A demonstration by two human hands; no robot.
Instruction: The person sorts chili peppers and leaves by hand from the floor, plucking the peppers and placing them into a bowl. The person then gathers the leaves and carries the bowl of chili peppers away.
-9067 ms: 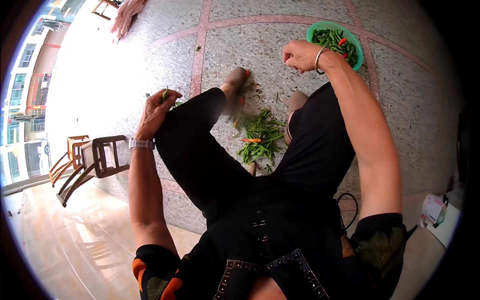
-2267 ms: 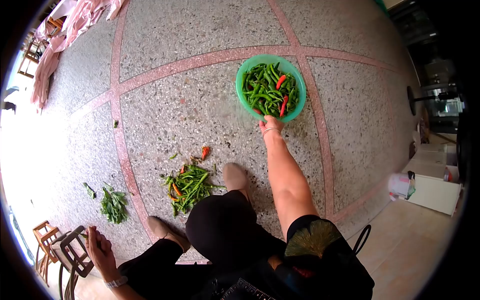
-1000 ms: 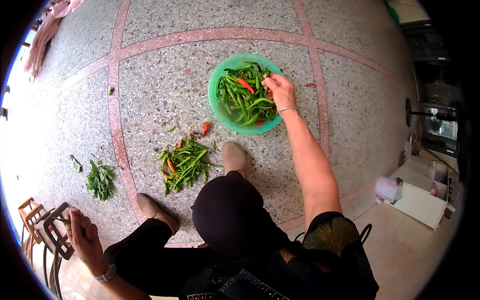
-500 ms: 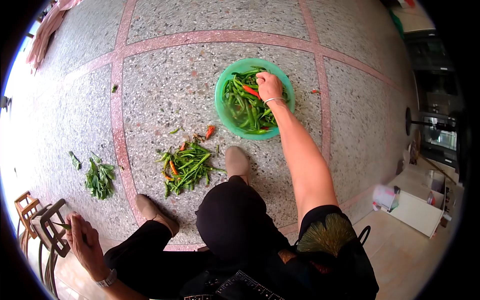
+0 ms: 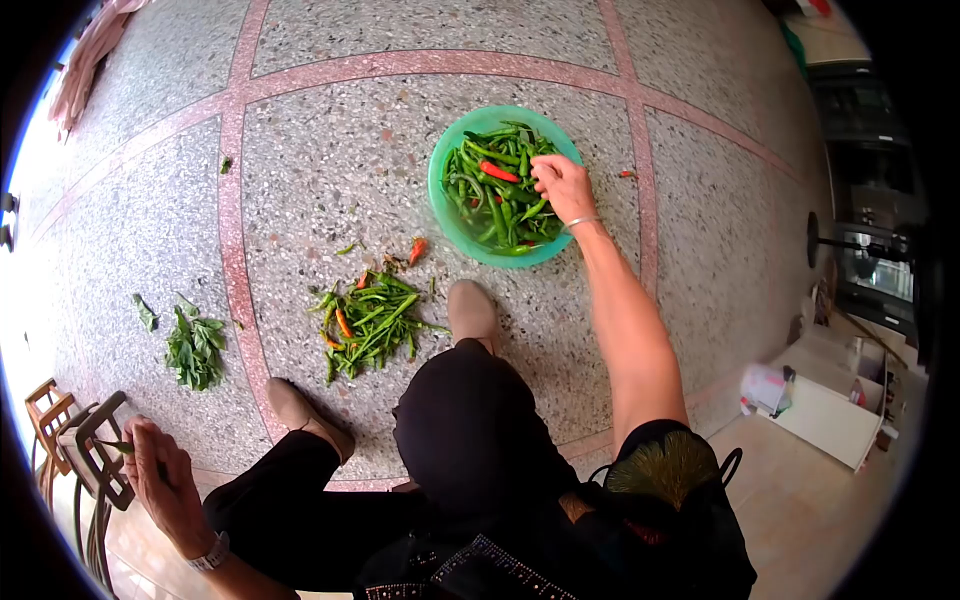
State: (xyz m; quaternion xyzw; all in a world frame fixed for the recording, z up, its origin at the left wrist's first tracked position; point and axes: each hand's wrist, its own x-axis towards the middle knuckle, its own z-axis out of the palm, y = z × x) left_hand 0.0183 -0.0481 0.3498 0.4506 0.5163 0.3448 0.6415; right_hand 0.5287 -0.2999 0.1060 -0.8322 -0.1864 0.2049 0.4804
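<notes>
Many green peppers (image 5: 518, 194) lie just beside the right fingers (image 5: 547, 168).

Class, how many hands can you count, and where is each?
2: the right hand over the right part of the green bowl; the left hand at lower left, holding a slim green piece.

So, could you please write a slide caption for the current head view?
Right hand over a green basin of chilies on terrazzo flooring; left hand holding a slim green piece.
</notes>
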